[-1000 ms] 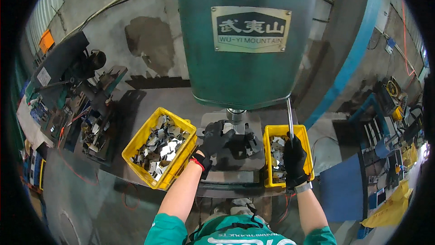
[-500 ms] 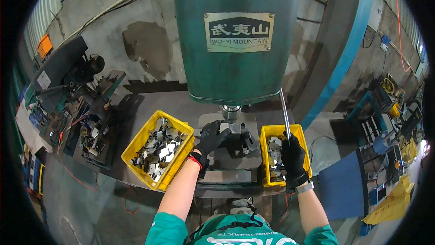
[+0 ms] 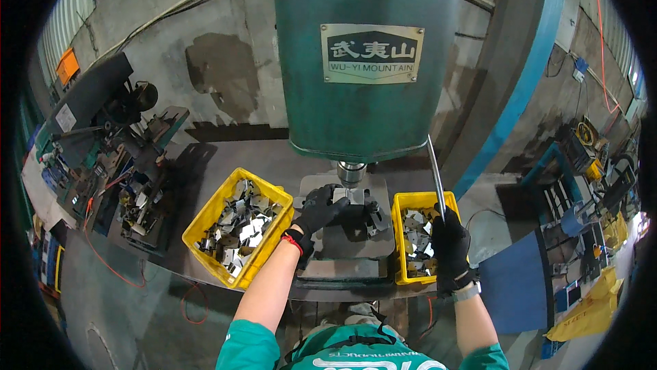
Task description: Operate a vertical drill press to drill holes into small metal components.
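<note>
A green drill press (image 3: 366, 106) stands in front of me, its silver chuck (image 3: 351, 174) above the grey work table (image 3: 321, 236). My left hand (image 3: 319, 211), in a black glove, reaches to the fixture (image 3: 374, 218) below the chuck. Its thumb and forefinger close around a small bright metal piece (image 3: 341, 195) at the fixture's left end. On the right, my gloved right hand (image 3: 450, 245) wraps round the lower end of the press's long steel lever (image 3: 436, 175). The drilling point under the chuck cannot be made out.
Yellow bins flank the fixture: a left bin (image 3: 202, 216) and a right bin (image 3: 400, 260), both holding many small bent metal pieces. Another dark machine (image 3: 140, 147) stands on the left. At far right are a blue panel (image 3: 514, 281) and a yellow sack (image 3: 592, 305).
My right hand and the lever's lower end have shifted right and a little toward me. My left hand stays at the fixture. The press head sits slightly farther right in view.
</note>
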